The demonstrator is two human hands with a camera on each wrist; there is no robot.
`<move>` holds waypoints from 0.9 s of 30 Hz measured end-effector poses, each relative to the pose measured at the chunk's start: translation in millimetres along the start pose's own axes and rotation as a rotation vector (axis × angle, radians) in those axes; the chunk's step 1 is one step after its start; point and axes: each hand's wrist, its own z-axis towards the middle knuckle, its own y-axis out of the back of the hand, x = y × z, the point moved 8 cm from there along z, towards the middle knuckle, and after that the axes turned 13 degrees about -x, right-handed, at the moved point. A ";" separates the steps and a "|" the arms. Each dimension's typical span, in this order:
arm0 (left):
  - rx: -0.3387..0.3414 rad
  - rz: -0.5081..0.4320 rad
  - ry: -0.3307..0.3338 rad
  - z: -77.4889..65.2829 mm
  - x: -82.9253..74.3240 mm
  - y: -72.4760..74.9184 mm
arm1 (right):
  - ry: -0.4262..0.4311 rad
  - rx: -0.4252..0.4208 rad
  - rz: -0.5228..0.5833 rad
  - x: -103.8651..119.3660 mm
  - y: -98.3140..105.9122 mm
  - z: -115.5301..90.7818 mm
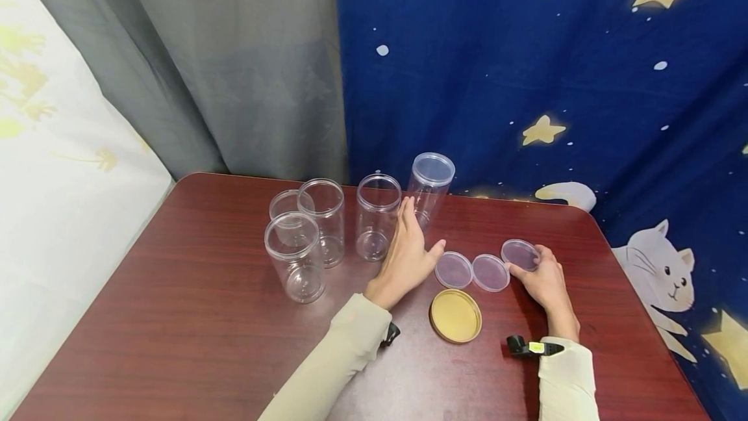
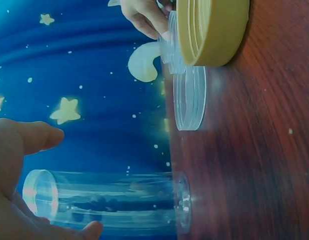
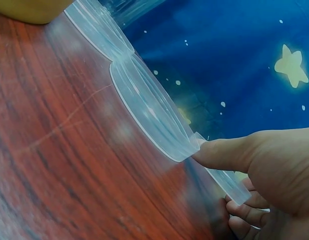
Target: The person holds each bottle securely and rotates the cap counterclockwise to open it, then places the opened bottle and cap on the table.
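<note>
My right hand (image 1: 547, 283) holds a clear plastic lid (image 1: 519, 255) by its rim, thumb on one side and fingers on the other. In the right wrist view that lid (image 3: 229, 185) is low over the table, partly hidden by the thumb. Straight-fingered, my left hand (image 1: 404, 258) reaches beside a tall clear jar (image 1: 431, 195) topped with a clear lid. The left wrist view shows the thumb and fingers spread near this jar (image 2: 114, 200), with nothing gripped. Two more clear lids (image 1: 453, 270) lie side by side between the hands.
A gold lid (image 1: 456, 316) lies nearer me, below the clear lids. Left of my left hand stand several open clear jars (image 1: 295, 258), one (image 1: 376, 219) right by its fingers. Behind the reddish-brown table (image 1: 193, 317) hang grey and blue curtains (image 1: 497, 51).
</note>
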 end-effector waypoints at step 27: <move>-0.043 0.080 0.112 38.9 34.8 -19.7 | 0.033 0.036 0.009 1.7 -0.7 -1.6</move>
